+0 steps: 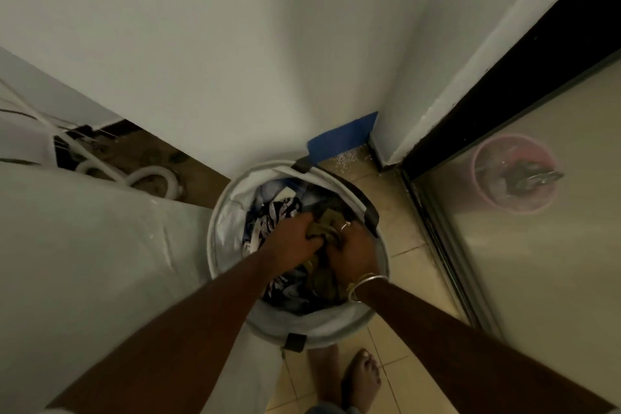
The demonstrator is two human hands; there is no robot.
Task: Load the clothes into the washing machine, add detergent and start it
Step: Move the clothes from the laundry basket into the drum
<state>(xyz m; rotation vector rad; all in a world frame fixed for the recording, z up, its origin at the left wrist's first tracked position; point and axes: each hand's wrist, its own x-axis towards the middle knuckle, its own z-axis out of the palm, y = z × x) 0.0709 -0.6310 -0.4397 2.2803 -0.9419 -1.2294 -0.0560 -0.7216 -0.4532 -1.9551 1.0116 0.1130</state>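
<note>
Grip: left hand [292, 240] and right hand [353, 250] are both closed round one bunched olive garment [324, 228]. The fingers are curled into the cloth and the hands are nearly touching. The garment lies on top of the pile, inside the hamper [215, 239], not lifted clear of the rim.

Load: the other clothes [268, 222] fill the hamper, with a black-and-white patterned piece left of the hands and bluish pieces on the far and near sides. The hamper is round, pale and soft-walled, with dark strap handles. It stands on the tiled floor [396, 239] against the far wall.

Progress (judgement): early in the loading step. The hamper looks well filled, so most or all of the transfer is left. Detergent and start are not yet done. No detergent, drum, lid or controls are in view, so I cannot tell what the machine holds.

Surroundings:
- A white panel [84, 262] stands just left of the hamper, probably the washing machine body.
- Pale hoses [151, 178] lie on the floor beyond the panel.
- A blue sheet [346, 136] sits in the far corner.
- On the right is a frosted glass door [537, 279], with a pink bucket [514, 175] showing through it.
- There are bangles [366, 282] on the right wrist.
- A bare foot [361, 376] is at the near edge.
</note>
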